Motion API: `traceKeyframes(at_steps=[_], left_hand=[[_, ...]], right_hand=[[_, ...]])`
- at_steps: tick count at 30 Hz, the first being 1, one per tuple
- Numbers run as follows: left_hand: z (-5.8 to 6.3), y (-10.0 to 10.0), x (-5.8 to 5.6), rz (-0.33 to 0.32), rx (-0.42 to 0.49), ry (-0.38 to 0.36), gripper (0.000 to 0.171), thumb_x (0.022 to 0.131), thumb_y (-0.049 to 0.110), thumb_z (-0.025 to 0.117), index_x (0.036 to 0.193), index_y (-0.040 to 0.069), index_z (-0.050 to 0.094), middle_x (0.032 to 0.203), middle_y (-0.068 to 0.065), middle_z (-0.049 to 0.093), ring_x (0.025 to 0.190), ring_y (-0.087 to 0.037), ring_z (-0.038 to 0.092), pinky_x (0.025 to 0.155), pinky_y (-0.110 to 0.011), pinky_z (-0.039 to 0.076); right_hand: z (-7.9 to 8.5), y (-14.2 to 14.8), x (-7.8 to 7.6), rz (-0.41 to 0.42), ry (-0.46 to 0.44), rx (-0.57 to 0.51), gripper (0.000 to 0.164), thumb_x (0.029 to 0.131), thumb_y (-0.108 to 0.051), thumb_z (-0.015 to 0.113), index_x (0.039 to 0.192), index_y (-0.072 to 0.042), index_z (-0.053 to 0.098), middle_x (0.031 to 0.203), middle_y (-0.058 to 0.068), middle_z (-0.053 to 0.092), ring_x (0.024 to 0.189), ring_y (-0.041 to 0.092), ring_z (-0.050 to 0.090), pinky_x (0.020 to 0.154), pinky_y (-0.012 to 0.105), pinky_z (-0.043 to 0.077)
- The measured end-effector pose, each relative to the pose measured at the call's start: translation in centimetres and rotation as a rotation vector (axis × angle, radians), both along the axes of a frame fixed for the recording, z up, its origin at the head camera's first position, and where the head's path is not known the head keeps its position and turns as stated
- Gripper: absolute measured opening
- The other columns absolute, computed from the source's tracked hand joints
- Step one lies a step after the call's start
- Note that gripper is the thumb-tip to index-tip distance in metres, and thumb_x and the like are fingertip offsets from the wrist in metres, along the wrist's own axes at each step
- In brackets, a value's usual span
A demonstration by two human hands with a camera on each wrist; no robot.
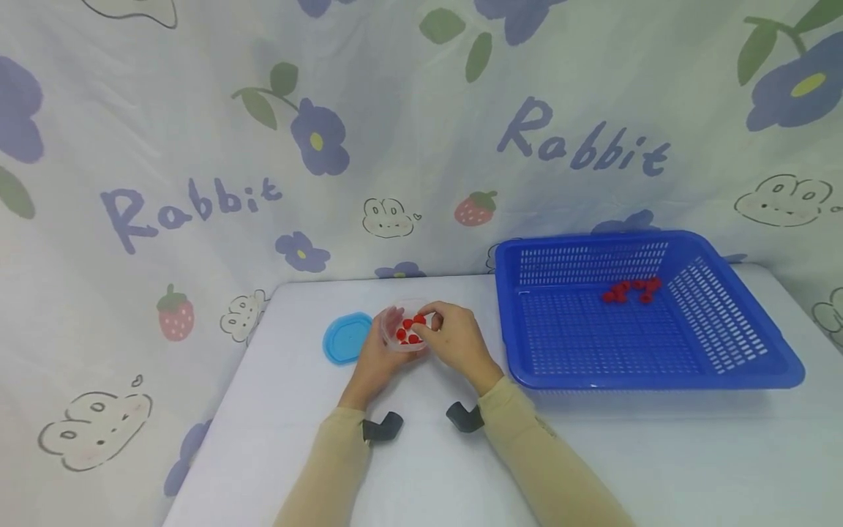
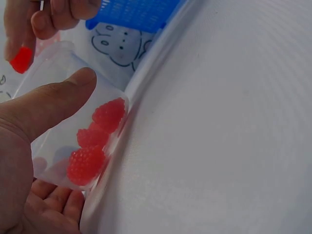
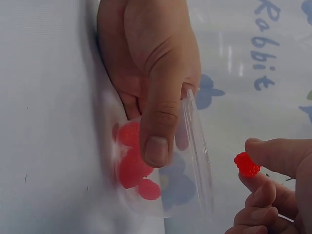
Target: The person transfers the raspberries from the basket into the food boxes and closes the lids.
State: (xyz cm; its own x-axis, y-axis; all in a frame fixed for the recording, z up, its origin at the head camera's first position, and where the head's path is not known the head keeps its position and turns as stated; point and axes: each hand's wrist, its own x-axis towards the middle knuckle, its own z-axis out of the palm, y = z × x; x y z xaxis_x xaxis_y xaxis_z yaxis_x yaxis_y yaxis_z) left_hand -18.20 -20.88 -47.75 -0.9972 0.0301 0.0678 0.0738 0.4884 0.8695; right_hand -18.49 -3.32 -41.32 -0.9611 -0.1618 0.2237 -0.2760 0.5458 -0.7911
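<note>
My left hand grips a clear plastic tub from its left side, thumb across the outer wall and fingers around the other side. Several red raspberries lie at the bottom of the tub, showing through its wall in both wrist views. Between thumb and index finger, my right hand pinches a single raspberry. The right wrist view shows that berry just outside the tub's open mouth; in the head view the right fingertips overlap the tub's right rim.
A blue lid lies flat on the white table, left of the tub. To the right stands a large blue slotted basket, with several raspberries near its back. A printed cloth hangs behind the table.
</note>
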Motion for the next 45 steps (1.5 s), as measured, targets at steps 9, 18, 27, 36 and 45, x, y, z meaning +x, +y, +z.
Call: traceKeyframes(at_steps=[9,18,27,36,45], left_hand=[[0.0,-0.1,0.1,0.007,-0.008,0.005,0.096,0.063,0.055,0.077,0.141,0.029,0.028,0.138,0.017,0.04,0.13,-0.01,0.035,0.102,-0.043,0.037],[0.2,-0.1,0.1,-0.004,0.014,0.015,0.094,0.064,0.05,0.079,0.14,0.027,0.03,0.139,0.012,0.042,0.13,-0.013,0.036,0.102,-0.046,0.036],[0.3,-0.1,0.1,-0.005,0.01,0.004,0.094,0.065,0.048,0.079,0.141,0.025,0.029,0.14,0.012,0.042,0.131,-0.012,0.035,0.104,-0.046,0.034],[0.2,-0.1,0.0,-0.015,0.017,0.005,0.095,0.065,0.048,0.08,0.142,0.025,0.029,0.14,0.011,0.041,0.132,-0.014,0.035,0.104,-0.046,0.033],[0.1,-0.1,0.0,-0.002,0.016,0.003,0.094,0.064,0.049,0.08,0.141,0.027,0.029,0.139,0.012,0.042,0.131,-0.013,0.035,0.104,-0.046,0.033]], right_hand=[[-0.7,-0.4,-0.2,0.035,-0.014,-0.03,0.02,0.081,-0.023,0.071,0.099,-0.014,0.069,0.064,-0.003,0.05,0.055,0.012,0.044,0.045,0.021,0.036],[-1.5,-0.6,-0.3,0.059,0.013,-0.03,0.022,0.08,-0.019,0.072,0.1,-0.01,0.069,0.063,-0.003,0.049,0.055,0.012,0.043,0.046,0.021,0.035],[-1.9,-0.8,-0.4,0.052,0.021,-0.034,0.022,0.079,-0.014,0.072,0.1,-0.01,0.069,0.062,-0.002,0.049,0.055,0.013,0.044,0.047,0.021,0.037],[-2.0,-0.8,-0.4,0.037,0.008,-0.017,0.022,0.078,-0.015,0.073,0.099,-0.011,0.069,0.063,-0.003,0.049,0.056,0.012,0.044,0.048,0.021,0.038],[-2.1,-0.8,-0.3,0.043,0.014,-0.045,0.025,0.077,-0.014,0.074,0.1,-0.009,0.069,0.063,-0.003,0.049,0.056,0.012,0.044,0.049,0.021,0.039]])
